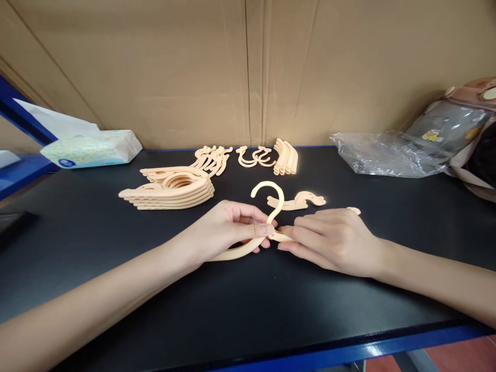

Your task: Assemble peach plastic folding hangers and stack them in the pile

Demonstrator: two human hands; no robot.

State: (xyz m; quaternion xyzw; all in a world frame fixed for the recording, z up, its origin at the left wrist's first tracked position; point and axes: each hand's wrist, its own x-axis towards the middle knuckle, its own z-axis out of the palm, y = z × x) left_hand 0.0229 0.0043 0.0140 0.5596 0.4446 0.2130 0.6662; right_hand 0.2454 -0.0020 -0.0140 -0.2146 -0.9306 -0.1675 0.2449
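Observation:
A cream plastic clothes hanger [239, 251] is held above the black table, its hook pointing up and curling left. My left hand [236, 227] pinches it where the hook meets the arms, thumb in front. My right hand [333, 240] grips the arm that runs to the right; most of that arm is covered by my fingers, and a small cream tip shows past the knuckles. Just behind my hands lies a loose wavy hanger piece [296, 201].
A stack of cream hangers [170, 191] lies at the left. Behind are loose hanger arms [212, 159], hooks [253, 156] and a bundle of curved pieces [285, 157]. A tissue pack [93, 148] stands back left; a clear plastic bag [387, 152] lies back right. Cardboard [186, 72] walls the rear.

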